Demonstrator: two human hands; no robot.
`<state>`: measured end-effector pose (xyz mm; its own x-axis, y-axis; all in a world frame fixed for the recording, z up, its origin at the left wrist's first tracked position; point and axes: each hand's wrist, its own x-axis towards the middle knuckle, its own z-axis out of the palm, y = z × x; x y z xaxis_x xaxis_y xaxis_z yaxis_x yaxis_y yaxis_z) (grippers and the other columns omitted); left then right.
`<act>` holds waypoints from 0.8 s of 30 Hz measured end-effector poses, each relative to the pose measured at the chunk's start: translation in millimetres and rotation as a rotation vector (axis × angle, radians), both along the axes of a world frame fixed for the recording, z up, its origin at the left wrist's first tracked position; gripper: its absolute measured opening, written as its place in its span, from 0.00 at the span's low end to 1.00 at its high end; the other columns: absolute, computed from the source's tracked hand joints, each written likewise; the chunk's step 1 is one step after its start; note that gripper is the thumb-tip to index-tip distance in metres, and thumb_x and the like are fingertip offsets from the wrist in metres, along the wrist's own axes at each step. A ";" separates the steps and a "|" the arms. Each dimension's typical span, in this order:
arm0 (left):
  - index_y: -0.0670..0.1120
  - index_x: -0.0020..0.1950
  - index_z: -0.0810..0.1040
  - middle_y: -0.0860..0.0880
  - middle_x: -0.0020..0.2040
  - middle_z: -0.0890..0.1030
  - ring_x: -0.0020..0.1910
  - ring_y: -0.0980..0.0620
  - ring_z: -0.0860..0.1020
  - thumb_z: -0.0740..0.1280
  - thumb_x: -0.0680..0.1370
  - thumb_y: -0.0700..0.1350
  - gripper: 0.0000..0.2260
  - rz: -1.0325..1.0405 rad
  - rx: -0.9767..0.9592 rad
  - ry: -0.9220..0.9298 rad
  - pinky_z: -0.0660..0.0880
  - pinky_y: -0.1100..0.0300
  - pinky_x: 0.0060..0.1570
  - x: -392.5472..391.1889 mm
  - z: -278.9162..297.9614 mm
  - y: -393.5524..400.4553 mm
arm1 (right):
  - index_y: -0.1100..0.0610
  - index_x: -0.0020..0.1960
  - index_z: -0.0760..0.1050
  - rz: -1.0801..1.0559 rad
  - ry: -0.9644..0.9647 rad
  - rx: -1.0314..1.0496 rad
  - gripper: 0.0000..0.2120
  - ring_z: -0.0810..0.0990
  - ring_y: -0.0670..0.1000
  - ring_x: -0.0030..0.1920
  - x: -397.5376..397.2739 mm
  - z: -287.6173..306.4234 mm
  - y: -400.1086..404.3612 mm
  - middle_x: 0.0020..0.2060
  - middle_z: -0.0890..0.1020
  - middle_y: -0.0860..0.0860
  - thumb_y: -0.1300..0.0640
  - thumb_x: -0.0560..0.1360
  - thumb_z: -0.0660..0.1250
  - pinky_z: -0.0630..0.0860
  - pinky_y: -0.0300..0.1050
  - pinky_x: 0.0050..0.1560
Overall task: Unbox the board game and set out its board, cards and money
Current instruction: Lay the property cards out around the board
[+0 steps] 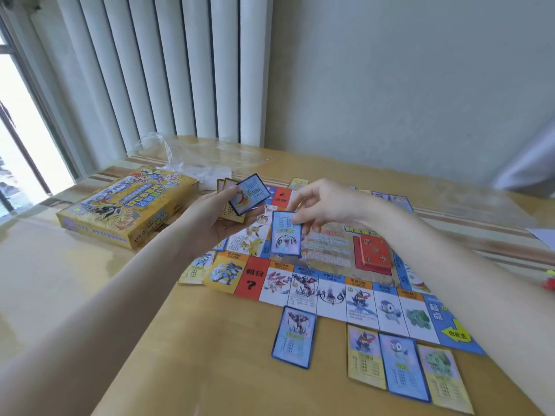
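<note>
Four cards (402, 366) lie nearest me, just off the board's (330, 292) near edge, each below its matching square. Over the board's left part, my right hand (327, 205) pinches a blue card (286, 232) by its top edge; it hangs with its long axis running toward me. My left hand (216, 220), farther left, grips the remaining stack (240, 199), top card slid askew. I judge the gap between the laid cards is the target, nearer the right hand.

Wooden table (210, 370); pale wall (405, 85); vertical blinds (168, 70); bright window (18, 121).
</note>
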<state>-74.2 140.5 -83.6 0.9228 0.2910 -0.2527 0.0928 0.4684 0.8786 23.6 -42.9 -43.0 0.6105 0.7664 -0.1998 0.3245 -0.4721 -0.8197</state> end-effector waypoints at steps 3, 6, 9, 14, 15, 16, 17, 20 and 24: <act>0.39 0.57 0.74 0.38 0.51 0.82 0.48 0.45 0.83 0.62 0.80 0.46 0.12 -0.051 -0.025 0.033 0.81 0.58 0.40 -16.3 -7.0 -21.5 | 0.61 0.48 0.75 0.031 0.030 -0.068 0.06 0.81 0.50 0.31 -22.5 -5.4 -26.8 0.32 0.81 0.53 0.67 0.73 0.69 0.76 0.37 0.30; 0.38 0.57 0.74 0.37 0.49 0.83 0.43 0.46 0.84 0.62 0.80 0.46 0.12 -0.111 -0.033 0.055 0.81 0.59 0.36 -33.7 -12.5 -43.8 | 0.60 0.47 0.75 0.025 0.060 -0.112 0.06 0.81 0.49 0.31 -42.0 -11.3 -57.0 0.31 0.81 0.53 0.68 0.72 0.69 0.77 0.37 0.31; 0.39 0.58 0.74 0.36 0.51 0.82 0.41 0.48 0.84 0.61 0.80 0.48 0.13 -0.197 -0.004 0.060 0.81 0.59 0.39 -48.0 -15.7 -63.9 | 0.61 0.48 0.75 0.014 0.089 -0.114 0.08 0.81 0.48 0.31 -59.7 -17.0 -83.5 0.29 0.80 0.51 0.69 0.72 0.69 0.77 0.38 0.31; 0.39 0.57 0.74 0.38 0.49 0.83 0.42 0.48 0.84 0.62 0.80 0.46 0.12 -0.189 -0.010 0.055 0.81 0.58 0.43 -63.0 -19.5 -86.8 | 0.60 0.46 0.75 -0.001 0.078 -0.103 0.07 0.81 0.48 0.30 -82.8 -28.4 -99.6 0.27 0.80 0.49 0.68 0.71 0.70 0.74 0.36 0.29; 0.39 0.58 0.74 0.38 0.50 0.83 0.43 0.47 0.84 0.62 0.80 0.46 0.12 -0.182 -0.014 0.055 0.81 0.57 0.42 -65.3 -19.4 -90.0 | 0.60 0.47 0.74 -0.003 0.072 -0.110 0.08 0.81 0.48 0.30 -86.6 -29.9 -99.8 0.26 0.80 0.48 0.68 0.71 0.70 0.73 0.35 0.28; 0.38 0.59 0.73 0.38 0.51 0.83 0.44 0.46 0.84 0.62 0.80 0.46 0.13 -0.176 -0.017 0.056 0.81 0.57 0.42 -67.8 -19.3 -92.4 | 0.60 0.48 0.74 -0.012 0.068 -0.118 0.08 0.80 0.48 0.29 -89.8 -31.3 -99.5 0.25 0.80 0.48 0.68 0.71 0.70 0.72 0.35 0.27; 0.38 0.60 0.73 0.38 0.51 0.83 0.45 0.46 0.84 0.62 0.80 0.46 0.13 -0.171 -0.021 0.056 0.81 0.58 0.40 -69.8 -19.5 -94.4 | 0.61 0.49 0.74 -0.022 0.064 -0.124 0.09 0.79 0.46 0.27 -92.4 -32.6 -98.8 0.25 0.80 0.47 0.67 0.72 0.70 0.72 0.35 0.27; 0.38 0.60 0.73 0.38 0.52 0.82 0.46 0.45 0.84 0.62 0.80 0.46 0.14 -0.151 -0.040 0.049 0.81 0.59 0.37 -75.3 -21.4 -98.4 | 0.61 0.52 0.73 -0.047 0.042 -0.129 0.11 0.77 0.44 0.23 -98.3 -36.0 -95.0 0.25 0.80 0.50 0.67 0.72 0.70 0.71 0.36 0.26; 0.38 0.60 0.73 0.38 0.51 0.83 0.47 0.45 0.83 0.62 0.80 0.46 0.14 -0.140 -0.049 0.061 0.81 0.57 0.38 -78.6 -22.9 -99.7 | 0.58 0.48 0.75 -0.030 -0.079 -0.212 0.08 0.76 0.46 0.26 -100.2 -38.7 -89.6 0.31 0.80 0.55 0.63 0.71 0.72 0.70 0.38 0.29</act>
<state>-152.7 40.8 -106.5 0.9359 0.1465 -0.3204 0.2129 0.4896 0.8456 -76.6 -132.5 -81.7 0.6521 0.6938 -0.3055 0.3668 -0.6414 -0.6738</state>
